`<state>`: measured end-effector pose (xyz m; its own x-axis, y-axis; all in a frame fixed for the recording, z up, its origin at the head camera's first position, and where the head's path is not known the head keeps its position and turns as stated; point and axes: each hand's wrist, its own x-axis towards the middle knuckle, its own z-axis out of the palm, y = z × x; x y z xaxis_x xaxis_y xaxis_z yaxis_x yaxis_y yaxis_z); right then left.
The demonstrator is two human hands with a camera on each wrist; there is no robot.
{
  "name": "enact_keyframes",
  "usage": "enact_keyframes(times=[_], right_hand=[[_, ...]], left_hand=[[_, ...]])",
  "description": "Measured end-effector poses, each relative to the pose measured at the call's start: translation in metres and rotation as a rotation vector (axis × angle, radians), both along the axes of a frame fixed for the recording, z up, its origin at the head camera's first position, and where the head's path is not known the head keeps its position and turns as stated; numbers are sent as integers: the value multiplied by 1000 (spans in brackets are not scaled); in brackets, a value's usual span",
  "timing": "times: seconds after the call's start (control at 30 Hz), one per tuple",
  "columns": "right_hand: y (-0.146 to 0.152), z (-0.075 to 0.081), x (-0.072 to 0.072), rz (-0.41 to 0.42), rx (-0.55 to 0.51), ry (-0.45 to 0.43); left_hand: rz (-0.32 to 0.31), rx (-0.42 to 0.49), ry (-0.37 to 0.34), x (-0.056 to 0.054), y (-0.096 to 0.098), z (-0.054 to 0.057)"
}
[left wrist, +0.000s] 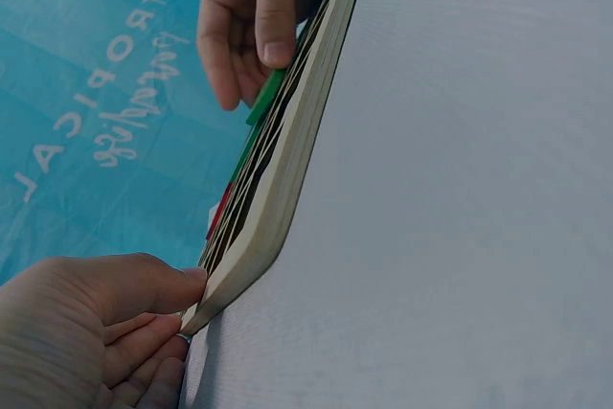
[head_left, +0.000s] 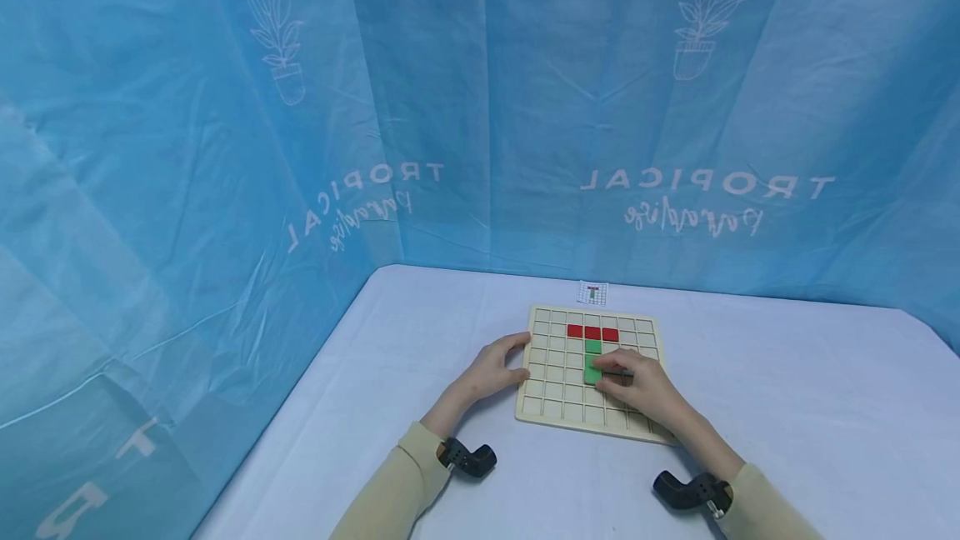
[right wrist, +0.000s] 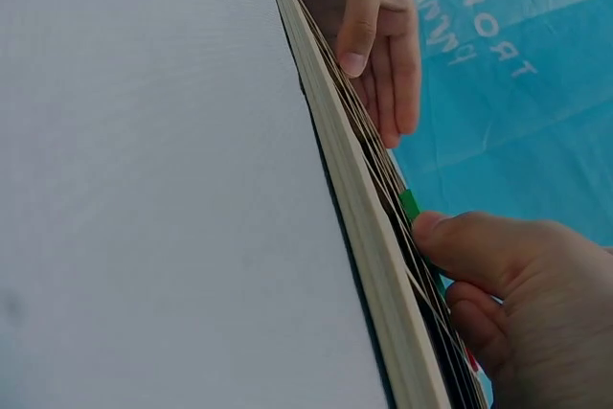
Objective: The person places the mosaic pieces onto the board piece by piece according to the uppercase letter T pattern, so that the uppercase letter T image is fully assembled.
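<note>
A pale wooden grid board (head_left: pixel 552 411) lies on the white cloth, with three red tiles (head_left: pixel 592 332) in a row and green tiles (head_left: pixel 593 347) in a column below the middle one. At the board's left edge, my left hand (head_left: pixel 491 369) rests its thumb and fingertips, spaced apart along the rim. Over the lower end of the column my right hand (head_left: pixel 637 382) pinches a green tile (left wrist: pixel 263 98) between thumb and fingers. That tile tilts up from the board in the left wrist view, partly hidden by the fingertips.
Behind the board lies a small printed card (head_left: pixel 592 293) showing a red and green T on a grid. A blue printed curtain (head_left: pixel 525 107) hangs at the back and left of the table (head_left: pixel 810 407). Each wrist wears a black camera mount (head_left: pixel 468 458).
</note>
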<state>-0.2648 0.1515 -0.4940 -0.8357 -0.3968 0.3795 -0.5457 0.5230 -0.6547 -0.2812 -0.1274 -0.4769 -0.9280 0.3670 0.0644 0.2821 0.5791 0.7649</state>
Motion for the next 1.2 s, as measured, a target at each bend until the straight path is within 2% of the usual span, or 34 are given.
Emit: enact_keyframes(times=[0.37,0.6,1.0,1.1,1.2], right_hand=[[0,1,0,21,-27,15],[0,1,0,19,-9,-8],[0,0,0,8,0,3],[1,4,2,-29,-48,-20],[3,15,4,-93,-147,-54]], left_hand=[[1,12,-1,0,0,0],[7,4,-4,0,1,1],[0,9,0,-1,0,-2],[-1,8,1,0,0,-2],[14,-37,45,1,-4,0]])
